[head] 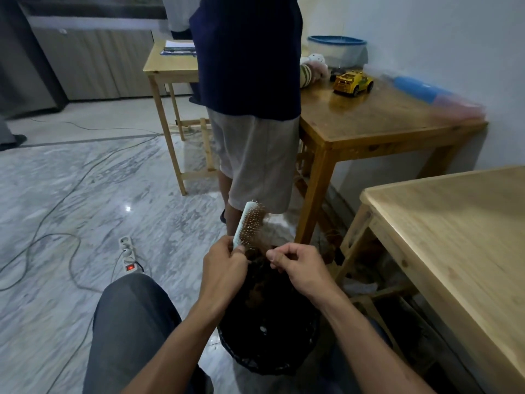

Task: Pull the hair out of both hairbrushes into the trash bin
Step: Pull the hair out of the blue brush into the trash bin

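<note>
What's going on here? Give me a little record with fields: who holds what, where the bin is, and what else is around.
left hand: grips the hairbrush by its lower end, bristles facing right
right hand: pinches hair at the brush's base
bin: black, on the floor directly below both hands
nearby: power strip on the floor, toy car on a table, a second person standing

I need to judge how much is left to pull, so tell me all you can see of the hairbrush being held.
The hairbrush has a pale blue-white plastic-looking body and a reddish-brown pad of pale pins. It stands tilted, head up and away, bristles facing right, over the dark trash bin. The left hand grips its lower end, hiding the handle. Brown hair clings along the right and lower bristles, where the right hand pinches at it.
</note>
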